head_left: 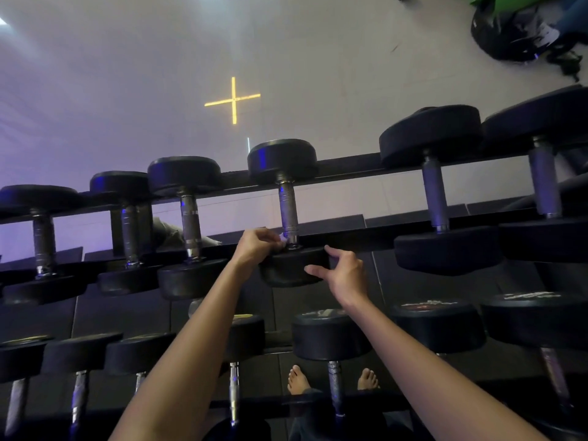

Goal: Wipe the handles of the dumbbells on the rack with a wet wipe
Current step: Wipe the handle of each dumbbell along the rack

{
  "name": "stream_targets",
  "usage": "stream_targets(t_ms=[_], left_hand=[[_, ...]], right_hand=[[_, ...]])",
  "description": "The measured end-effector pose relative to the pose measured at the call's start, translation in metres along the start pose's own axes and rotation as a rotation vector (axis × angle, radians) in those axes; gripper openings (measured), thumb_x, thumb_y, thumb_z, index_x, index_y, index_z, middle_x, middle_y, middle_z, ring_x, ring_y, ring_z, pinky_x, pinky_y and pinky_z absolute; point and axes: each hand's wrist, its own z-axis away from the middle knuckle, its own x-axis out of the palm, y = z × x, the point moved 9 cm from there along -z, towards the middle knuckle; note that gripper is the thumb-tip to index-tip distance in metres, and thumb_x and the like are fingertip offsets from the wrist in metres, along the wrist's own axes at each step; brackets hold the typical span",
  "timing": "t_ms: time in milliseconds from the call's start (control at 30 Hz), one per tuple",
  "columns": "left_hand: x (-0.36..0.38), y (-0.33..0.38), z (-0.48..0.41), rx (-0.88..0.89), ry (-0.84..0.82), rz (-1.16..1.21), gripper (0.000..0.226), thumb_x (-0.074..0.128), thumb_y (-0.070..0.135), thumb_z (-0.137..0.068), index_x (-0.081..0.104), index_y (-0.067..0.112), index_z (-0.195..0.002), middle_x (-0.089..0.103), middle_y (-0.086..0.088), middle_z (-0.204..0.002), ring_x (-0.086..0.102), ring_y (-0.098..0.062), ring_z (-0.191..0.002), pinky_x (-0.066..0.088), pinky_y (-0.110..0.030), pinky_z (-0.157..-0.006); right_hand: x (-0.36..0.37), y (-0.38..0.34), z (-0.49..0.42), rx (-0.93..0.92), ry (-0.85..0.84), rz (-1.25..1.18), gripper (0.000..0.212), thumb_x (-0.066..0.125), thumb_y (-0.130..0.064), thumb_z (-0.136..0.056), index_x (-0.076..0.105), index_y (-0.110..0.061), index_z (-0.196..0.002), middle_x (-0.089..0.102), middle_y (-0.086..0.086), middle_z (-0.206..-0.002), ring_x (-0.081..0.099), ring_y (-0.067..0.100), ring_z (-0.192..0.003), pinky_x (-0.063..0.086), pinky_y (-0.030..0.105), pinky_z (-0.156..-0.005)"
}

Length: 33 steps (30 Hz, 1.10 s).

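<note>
Left hand (pixel 257 248) pinching a wet wipe (pixel 282 239) at the base of a dumbbell handle (pixel 288 211) on the rack's top rail (pixel 350 238).

The left hand's fingers are closed on the small white wipe, pressed where the metal handle meets the near black head (pixel 292 265). The right hand (pixel 342 273) is open, fingers spread, touching that head's right side. More dumbbells stand on either side and on the lower tier; bare feet (pixel 297 378) show below.
</note>
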Motion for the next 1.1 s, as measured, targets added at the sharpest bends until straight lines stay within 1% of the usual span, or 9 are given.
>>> stream_targets(t_ms=[67,233,433,533,633,733,867,967,1100], left_hand=[[-0.001,0.001,0.000,0.013,0.009,-0.014,0.011,0.073,0.014,-0.081,0.064,0.018,-0.074,0.065,0.002,-0.072,0.057,-0.007,-0.067,0.043,-0.018,-0.059],[0.008,-0.007,-0.004,-0.072,-0.010,0.053,0.007,0.068,0.011,-0.084,0.065,0.015,-0.080,0.064,-0.005,-0.078,0.060,-0.021,-0.081,0.050,-0.034,-0.077],[-0.003,0.015,0.010,0.104,-0.013,-0.023,0.014,0.075,0.008,-0.077,0.066,0.020,-0.074,0.068,-0.003,-0.077,0.062,-0.015,-0.077,0.051,-0.026,-0.072],[-0.019,0.034,0.011,0.147,0.208,0.164,0.018,0.069,0.003,-0.081,0.064,0.018,-0.074,0.065,0.001,-0.075,0.060,-0.013,-0.076,0.047,-0.016,-0.066],[-0.035,0.048,0.009,0.164,0.503,0.386,0.010,0.071,0.017,-0.083,0.063,0.017,-0.077,0.067,-0.001,-0.083,0.062,-0.014,-0.082,0.049,-0.024,-0.077],[-0.024,0.076,0.007,0.286,0.575,0.273,0.010,0.068,0.022,-0.086,0.064,0.013,-0.088,0.066,-0.002,-0.092,0.063,-0.015,-0.087,0.047,-0.021,-0.075],[-0.003,0.097,0.006,0.432,0.596,-0.005,0.015,0.060,0.006,-0.088,0.067,0.003,-0.100,0.059,-0.010,-0.108,0.052,-0.013,-0.091,0.037,-0.010,-0.075],[-0.014,0.072,-0.008,0.319,0.637,0.303,0.005,0.063,0.008,-0.086,0.066,0.008,-0.090,0.066,-0.004,-0.093,0.060,-0.015,-0.083,0.041,-0.006,-0.068],[-0.009,0.048,-0.032,0.203,0.507,0.661,0.015,0.062,0.005,-0.086,0.060,0.017,-0.078,0.063,0.002,-0.080,0.059,-0.010,-0.071,0.055,-0.026,-0.067]], right_hand=[[-0.001,0.001,0.000,0.006,0.006,-0.001,0.074,0.079,-0.035,-0.070,0.050,-0.014,-0.135,0.055,0.011,-0.134,0.049,0.027,-0.126,0.043,0.034,-0.097],[-0.001,0.003,-0.001,0.010,0.015,-0.008,0.074,0.079,-0.035,-0.069,0.051,-0.014,-0.134,0.057,0.010,-0.132,0.051,0.027,-0.124,0.044,0.034,-0.096],[-0.003,0.006,-0.002,0.019,0.008,-0.036,0.074,0.081,-0.036,-0.068,0.052,-0.017,-0.133,0.057,0.010,-0.132,0.051,0.026,-0.124,0.044,0.034,-0.094],[-0.002,0.005,-0.001,0.011,0.001,-0.018,0.076,0.080,-0.039,-0.068,0.051,-0.018,-0.134,0.056,0.009,-0.133,0.051,0.026,-0.124,0.046,0.036,-0.094],[-0.003,0.002,-0.004,0.015,-0.001,0.017,0.076,0.080,-0.041,-0.067,0.051,-0.018,-0.134,0.056,0.008,-0.133,0.051,0.026,-0.124,0.048,0.037,-0.094],[-0.003,0.002,-0.006,0.010,-0.005,0.028,0.077,0.080,-0.042,-0.067,0.052,-0.017,-0.134,0.057,0.008,-0.132,0.051,0.026,-0.124,0.047,0.036,-0.092],[-0.001,0.005,-0.006,-0.009,-0.002,0.008,0.078,0.079,-0.042,-0.067,0.051,-0.016,-0.135,0.056,0.008,-0.133,0.052,0.026,-0.123,0.047,0.034,-0.091],[0.000,0.006,-0.007,-0.020,-0.006,-0.008,0.079,0.080,-0.042,-0.066,0.051,-0.015,-0.134,0.060,0.008,-0.128,0.056,0.024,-0.116,0.048,0.033,-0.088],[0.002,0.012,-0.010,-0.013,-0.003,-0.053,0.079,0.080,-0.040,-0.063,0.052,-0.016,-0.134,0.059,0.009,-0.129,0.055,0.025,-0.119,0.050,0.035,-0.092]])
